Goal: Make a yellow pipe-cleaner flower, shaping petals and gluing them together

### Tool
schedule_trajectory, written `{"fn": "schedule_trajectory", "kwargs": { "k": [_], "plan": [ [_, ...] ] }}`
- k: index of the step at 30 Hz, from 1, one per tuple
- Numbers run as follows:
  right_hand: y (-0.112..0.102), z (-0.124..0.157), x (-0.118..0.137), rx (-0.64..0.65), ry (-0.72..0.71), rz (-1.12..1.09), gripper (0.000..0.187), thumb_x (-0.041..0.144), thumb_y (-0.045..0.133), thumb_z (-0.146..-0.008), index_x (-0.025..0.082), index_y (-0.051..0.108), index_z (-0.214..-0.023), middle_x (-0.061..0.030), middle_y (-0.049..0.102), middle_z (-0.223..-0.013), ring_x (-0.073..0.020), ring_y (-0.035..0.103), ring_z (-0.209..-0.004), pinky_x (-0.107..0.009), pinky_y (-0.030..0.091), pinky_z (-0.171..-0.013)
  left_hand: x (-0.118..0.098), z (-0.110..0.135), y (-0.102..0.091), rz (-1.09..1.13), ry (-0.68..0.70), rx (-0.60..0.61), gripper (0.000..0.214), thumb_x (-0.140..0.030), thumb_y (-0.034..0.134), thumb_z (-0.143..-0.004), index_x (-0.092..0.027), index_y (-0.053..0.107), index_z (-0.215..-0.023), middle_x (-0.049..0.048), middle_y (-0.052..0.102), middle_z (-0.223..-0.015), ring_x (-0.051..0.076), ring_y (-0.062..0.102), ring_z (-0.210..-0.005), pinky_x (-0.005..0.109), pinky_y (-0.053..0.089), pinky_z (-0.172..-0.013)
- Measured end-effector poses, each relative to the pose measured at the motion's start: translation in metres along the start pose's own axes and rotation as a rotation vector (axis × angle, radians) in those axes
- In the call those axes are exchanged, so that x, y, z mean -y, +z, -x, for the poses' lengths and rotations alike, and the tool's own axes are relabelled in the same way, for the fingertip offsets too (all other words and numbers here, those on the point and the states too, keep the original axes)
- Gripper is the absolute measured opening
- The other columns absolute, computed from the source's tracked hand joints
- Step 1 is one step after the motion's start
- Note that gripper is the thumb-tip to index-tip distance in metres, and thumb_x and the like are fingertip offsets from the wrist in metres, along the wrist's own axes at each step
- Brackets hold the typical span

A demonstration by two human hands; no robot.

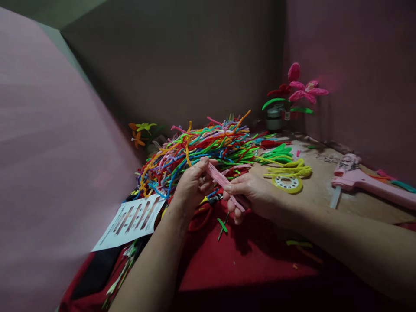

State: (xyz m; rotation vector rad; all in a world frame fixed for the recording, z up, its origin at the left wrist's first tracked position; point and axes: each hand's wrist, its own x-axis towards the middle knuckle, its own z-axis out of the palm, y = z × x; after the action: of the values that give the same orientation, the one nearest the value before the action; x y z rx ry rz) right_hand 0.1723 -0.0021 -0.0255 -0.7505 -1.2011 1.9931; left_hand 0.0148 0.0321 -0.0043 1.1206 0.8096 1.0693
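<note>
Both hands hold a bundle of pale pink pipe cleaners (218,175) between them, just in front of a big heap of many-coloured pipe cleaners (208,147). My left hand (191,186) pinches the bundle's upper end with closed fingers. My right hand (251,195) is closed round the lower end, which sticks out below the fingers. The hands hover over a red cloth (247,255).
A pink glue gun (364,180) lies at the right on the brown board. A yellow tape roll (287,183) and green and yellow bent pieces sit behind my right hand. A pink pipe-cleaner flower (303,89) stands in a jar. A printed card (133,221) lies left.
</note>
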Motion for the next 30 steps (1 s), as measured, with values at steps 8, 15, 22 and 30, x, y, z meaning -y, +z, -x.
{"fn": "schedule_trajectory", "kwargs": {
  "k": [8,15,22,30],
  "plan": [
    [0.0,-0.001,-0.003,0.03,-0.009,-0.019,0.019,0.016,0.044,-0.078,0.009,0.056,-0.064,-0.0038,0.057,-0.046,-0.012,0.052,-0.033,-0.027,0.048,-0.037,0.0,-0.001,0.004,-0.082,0.074,-0.078,0.024,-0.037,0.061,-0.072,-0.013,0.054,-0.069,-0.0098,0.032,-0.035,0.001,0.024,-0.027,0.016,0.016,-0.033],
    [-0.001,-0.001,-0.002,0.028,-0.034,-0.014,0.02,0.018,0.045,-0.078,0.009,0.055,-0.064,-0.0037,0.057,-0.045,-0.0124,0.052,-0.033,-0.026,0.047,-0.037,-0.002,0.003,0.007,-0.095,0.107,-0.066,0.023,-0.034,0.06,-0.073,-0.014,0.051,-0.067,-0.0099,0.031,-0.034,0.001,0.022,-0.027,0.016,0.017,-0.033],
    [-0.003,-0.003,0.002,0.008,-0.07,-0.015,0.018,0.015,0.043,-0.077,0.01,0.054,-0.063,-0.0026,0.057,-0.044,-0.0121,0.052,-0.03,-0.024,0.046,-0.035,0.009,0.01,0.018,-0.131,-0.095,0.132,0.022,-0.031,0.062,-0.071,-0.013,0.051,-0.065,-0.0065,0.041,-0.039,0.0,0.025,-0.031,0.015,0.016,-0.033],
    [-0.007,-0.005,-0.003,0.06,-0.08,-0.036,0.018,0.021,0.045,-0.079,0.009,0.055,-0.069,-0.0033,0.059,-0.05,-0.0126,0.054,-0.035,-0.027,0.048,-0.041,0.004,0.008,0.013,-0.157,-0.141,0.11,0.026,-0.033,0.061,-0.071,-0.013,0.049,-0.059,-0.0049,0.042,-0.035,0.002,0.027,-0.029,0.016,0.018,-0.032]
  ]
}}
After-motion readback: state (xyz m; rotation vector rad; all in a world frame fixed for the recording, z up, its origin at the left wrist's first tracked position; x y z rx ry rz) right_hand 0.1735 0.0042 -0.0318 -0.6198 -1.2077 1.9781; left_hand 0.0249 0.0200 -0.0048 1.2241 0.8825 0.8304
